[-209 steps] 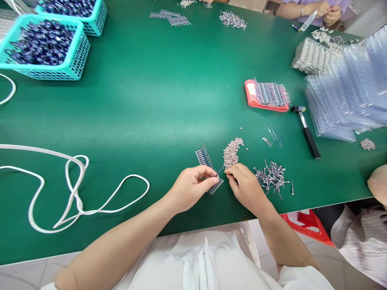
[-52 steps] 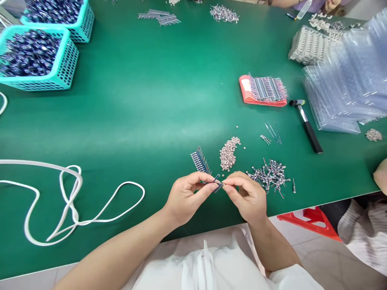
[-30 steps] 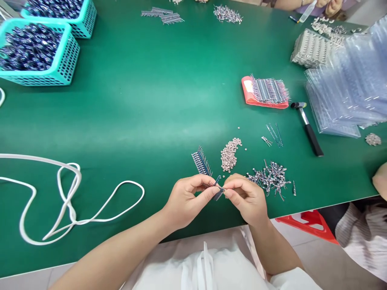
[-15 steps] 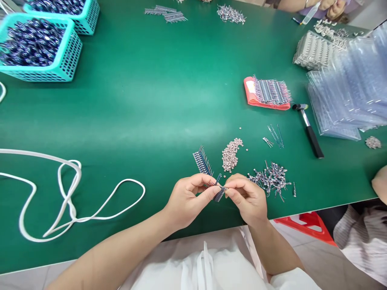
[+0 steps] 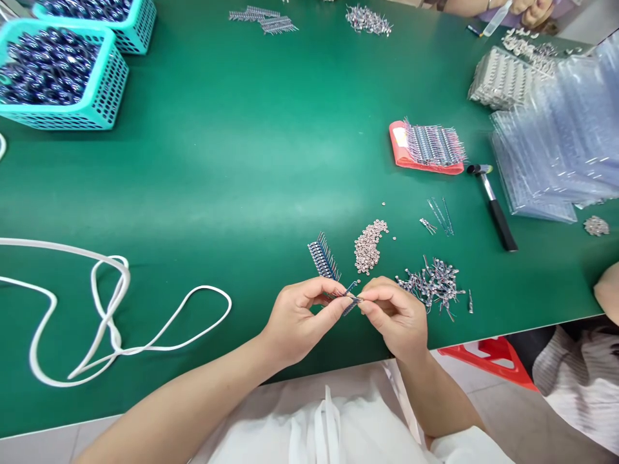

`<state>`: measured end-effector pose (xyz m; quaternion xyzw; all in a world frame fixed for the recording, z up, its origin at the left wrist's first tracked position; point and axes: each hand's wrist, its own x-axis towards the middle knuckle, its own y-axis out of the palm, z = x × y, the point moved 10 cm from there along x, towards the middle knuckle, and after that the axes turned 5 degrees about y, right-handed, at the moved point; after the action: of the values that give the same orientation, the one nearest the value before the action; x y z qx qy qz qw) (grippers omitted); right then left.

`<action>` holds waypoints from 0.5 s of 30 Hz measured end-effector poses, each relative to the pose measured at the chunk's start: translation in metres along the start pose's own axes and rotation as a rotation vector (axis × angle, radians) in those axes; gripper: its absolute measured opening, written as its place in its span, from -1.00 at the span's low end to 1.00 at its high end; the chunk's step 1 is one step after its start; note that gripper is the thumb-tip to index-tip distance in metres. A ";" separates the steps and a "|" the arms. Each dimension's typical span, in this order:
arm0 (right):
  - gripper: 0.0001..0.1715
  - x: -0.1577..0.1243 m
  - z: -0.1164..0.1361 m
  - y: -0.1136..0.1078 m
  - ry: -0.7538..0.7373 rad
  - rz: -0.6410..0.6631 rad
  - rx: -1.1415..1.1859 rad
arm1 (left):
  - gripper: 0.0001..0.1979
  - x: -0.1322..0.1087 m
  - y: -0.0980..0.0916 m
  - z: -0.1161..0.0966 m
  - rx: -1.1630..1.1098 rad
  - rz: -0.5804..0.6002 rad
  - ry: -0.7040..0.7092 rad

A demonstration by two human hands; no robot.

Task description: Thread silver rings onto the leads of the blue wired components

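Note:
My left hand (image 5: 298, 318) pinches a small blue component with thin wire leads (image 5: 349, 296) just above the green table (image 5: 251, 161). My right hand (image 5: 397, 316) meets it fingertip to fingertip, pinched on the leads' other end or a tiny part there. Under and behind the fingers lies a row of blue components with leads (image 5: 322, 259). A pile of small pinkish discs (image 5: 367, 245) sits just beyond my right hand. A heap of loose leaded parts (image 5: 432, 282) lies to its right.
Two teal baskets of dark blue parts (image 5: 60, 71) stand far left. A white cord (image 5: 111, 309) loops at the left. A red pad with leaded parts (image 5: 425, 147), a small hammer (image 5: 492, 205) and clear plastic trays (image 5: 556, 142) lie right. Another person's hands (image 5: 527, 9) work at the far edge.
My hands stay together over the same spot, with only slight finger motion on the small part. The view has shifted a little.

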<state>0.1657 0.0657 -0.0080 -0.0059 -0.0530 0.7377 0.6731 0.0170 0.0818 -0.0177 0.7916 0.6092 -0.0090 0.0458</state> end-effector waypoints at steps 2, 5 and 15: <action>-0.81 0.000 0.000 0.000 -0.002 0.000 0.002 | -0.90 0.000 0.001 -0.001 0.018 0.015 0.006; -0.81 0.000 0.000 0.001 0.020 0.028 0.033 | -0.89 0.001 0.003 -0.002 0.030 0.053 0.005; -0.86 0.003 -0.017 0.005 0.176 0.138 0.214 | -0.88 0.002 0.007 -0.004 0.040 0.124 -0.015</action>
<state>0.1613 0.0695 -0.0248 -0.0025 0.0856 0.7803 0.6195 0.0244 0.0822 -0.0130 0.8284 0.5585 -0.0244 0.0350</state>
